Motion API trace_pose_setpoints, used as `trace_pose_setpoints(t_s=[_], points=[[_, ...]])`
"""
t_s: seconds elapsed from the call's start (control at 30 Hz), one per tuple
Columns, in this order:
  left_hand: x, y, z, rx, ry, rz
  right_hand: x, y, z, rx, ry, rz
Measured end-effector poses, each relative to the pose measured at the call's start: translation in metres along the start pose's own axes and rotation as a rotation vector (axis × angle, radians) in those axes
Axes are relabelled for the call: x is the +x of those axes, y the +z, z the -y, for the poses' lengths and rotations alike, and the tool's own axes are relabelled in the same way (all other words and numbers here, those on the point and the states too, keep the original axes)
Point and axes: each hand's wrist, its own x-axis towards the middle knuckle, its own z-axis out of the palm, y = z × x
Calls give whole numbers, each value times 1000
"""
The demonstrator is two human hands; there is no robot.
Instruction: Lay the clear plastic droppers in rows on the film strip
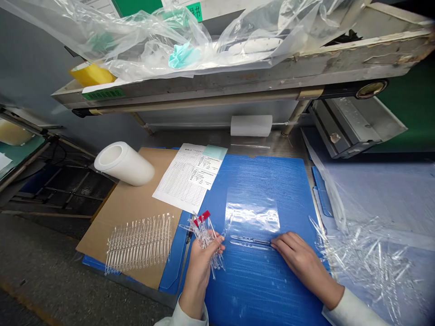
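My left hand (203,253) is closed around a loose bunch of thin clear plastic sticks (204,233), which point in several directions. A small red strip (202,218) shows at the top of the bunch. My right hand (294,253) has its fingertips together on the right end of a clear plastic stick (250,239) lying flat on the blue board (244,285). Just below it lies another similar stick (246,245). Directly above them, a clear film sheet (252,217) rests on the board and reflects the light.
To the left, a row of clear sticks (139,244) lies on brown cardboard (112,217) below a white roll (127,165). Printed papers (183,176) lie behind. At right is a loose heap of clear sticks (377,258). A plastic-covered shelf (238,79) overhangs the back.
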Motion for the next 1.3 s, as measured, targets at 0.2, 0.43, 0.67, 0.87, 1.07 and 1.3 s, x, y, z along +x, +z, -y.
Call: trace_pose_setpoints(t_s=[0.2, 0.43, 0.67, 0.87, 1.07, 1.3], points=[[0, 0, 0, 58, 16, 0, 2, 2, -3, -32, -38, 33], [-1, 4, -2, 138, 19, 61, 4, 0, -2, -33, -28, 79], [-2, 8, -2, 204, 18, 108, 3, 0, -1, -45, -11, 89], [-4, 12, -3, 229, 4, 127, 4, -3, 2, -45, -12, 76], [-4, 13, -1, 242, 10, 141, 3, -2, 4, -53, -2, 92], [-5, 11, 1, 256, 11, 128, 1, -1, 4, -51, 6, 92]])
